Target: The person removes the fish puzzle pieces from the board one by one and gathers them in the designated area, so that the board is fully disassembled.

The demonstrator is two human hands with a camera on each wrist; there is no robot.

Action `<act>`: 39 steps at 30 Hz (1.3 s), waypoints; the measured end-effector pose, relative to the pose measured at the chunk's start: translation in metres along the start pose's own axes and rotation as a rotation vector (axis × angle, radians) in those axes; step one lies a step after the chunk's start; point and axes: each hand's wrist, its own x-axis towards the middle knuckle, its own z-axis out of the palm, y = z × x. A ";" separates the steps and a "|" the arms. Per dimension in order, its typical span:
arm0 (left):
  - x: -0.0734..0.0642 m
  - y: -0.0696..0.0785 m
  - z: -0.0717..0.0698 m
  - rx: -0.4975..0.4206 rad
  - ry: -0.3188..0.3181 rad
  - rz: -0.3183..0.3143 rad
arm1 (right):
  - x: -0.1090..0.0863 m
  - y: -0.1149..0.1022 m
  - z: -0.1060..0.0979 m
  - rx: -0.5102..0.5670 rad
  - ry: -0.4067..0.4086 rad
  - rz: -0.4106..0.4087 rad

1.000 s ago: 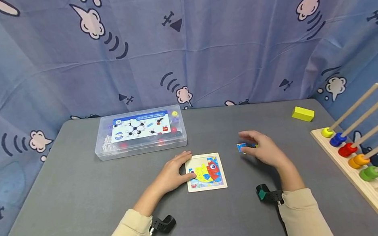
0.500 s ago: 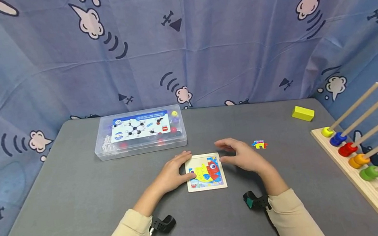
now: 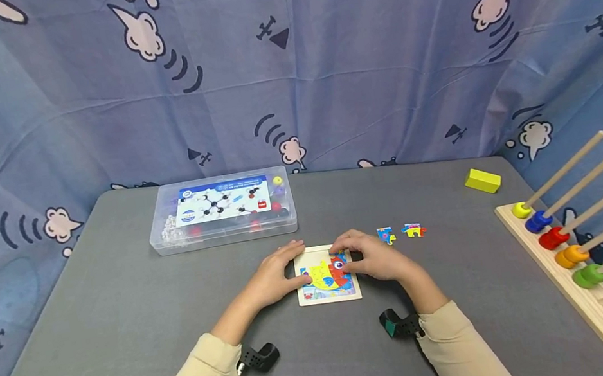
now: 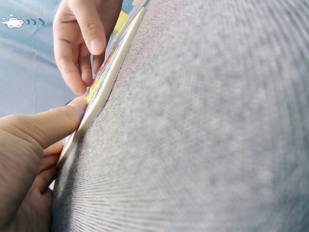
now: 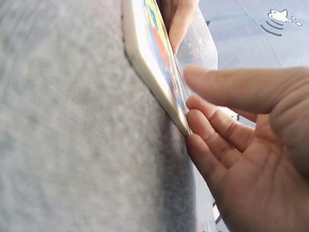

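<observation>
A square wooden jigsaw board [image 3: 330,298] with a fish picture lies flat on the grey table. Part of its top row shows bare wood. My left hand [image 3: 270,277] grips the board's left side, its thumb [image 4: 65,118] on top and its fingers along the far edge. Over the upper right corner is my right hand [image 3: 373,256], with nothing visible between its relaxed fingers. In the right wrist view, its thumb [image 5: 227,87] stands apart from the board while fingertips meet the edge. Two loose puzzle pieces, a blue one [image 3: 386,236] and a yellow-red one [image 3: 414,230], lie right of the board.
Behind the board stands a clear plastic case [image 3: 226,228] of molecule model parts. A yellow block [image 3: 483,181] lies at the back right. Along the right edge is a wooden peg rack [image 3: 579,283] with coloured rings. A patterned blue curtain [image 3: 320,81] hangs behind the table.
My right hand has left the loose blue piece on the table and moved left to the board's upper right corner. My left hand has stayed on the board.
</observation>
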 end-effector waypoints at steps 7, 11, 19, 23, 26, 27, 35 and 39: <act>0.000 0.003 -0.002 -0.004 -0.001 0.008 | 0.000 0.001 0.004 -0.096 0.002 -0.026; 0.000 0.003 -0.002 0.004 -0.003 0.007 | 0.000 0.002 0.006 -0.092 0.011 -0.017; -0.001 0.003 -0.002 -0.005 0.000 -0.003 | 0.001 0.003 0.008 -0.056 0.008 0.008; 0.000 0.001 -0.001 -0.004 0.002 -0.001 | 0.002 0.005 0.008 -0.039 0.001 0.013; 0.000 0.000 -0.001 -0.002 0.003 0.002 | 0.003 0.005 0.009 -0.024 -0.007 0.013; 0.000 0.001 -0.001 -0.002 0.003 0.003 | 0.003 0.006 0.008 -0.019 -0.010 0.014; 0.000 0.001 -0.002 0.006 0.008 0.011 | 0.002 0.006 0.008 0.018 -0.011 0.018; 0.000 0.000 0.000 0.004 0.008 0.008 | 0.001 0.006 0.007 0.038 0.010 0.007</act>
